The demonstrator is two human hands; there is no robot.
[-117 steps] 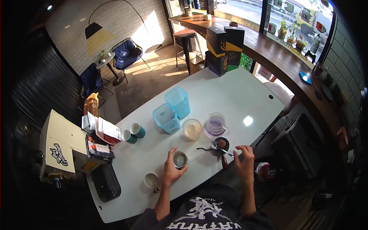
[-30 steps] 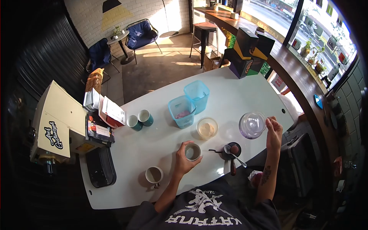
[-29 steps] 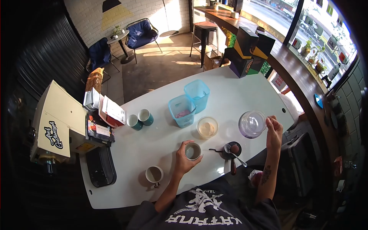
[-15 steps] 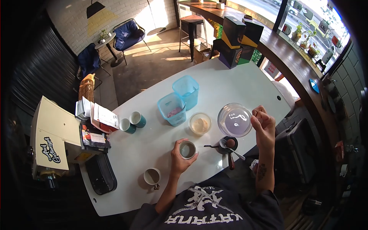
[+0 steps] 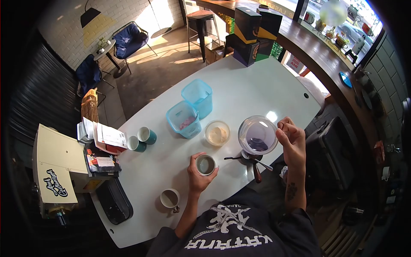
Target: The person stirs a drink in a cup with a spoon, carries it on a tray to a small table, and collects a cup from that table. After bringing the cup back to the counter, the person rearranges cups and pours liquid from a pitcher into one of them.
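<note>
My left hand is wrapped around a small grey cup with its mouth facing up. In a pinch, my right hand grips the rim of a clear round plastic lid, held above the table. Left of the lid is an uncovered clear tub of beige powder. Partly hidden under the lid, a spoon rests across a dark metal item with a brown wooden handle. A cream mug stands to the left of my left forearm.
Two blue plastic containers stand behind the tub, the nearer holding something pink. Two teal cups sit at the left of the white table. Beside them are papers and a cream machine. Black boxes are stacked at the far end.
The camera view has shifted, so most things appear slightly left and higher. The lid now hides more of the dark metal item. Both hands keep their holds.
</note>
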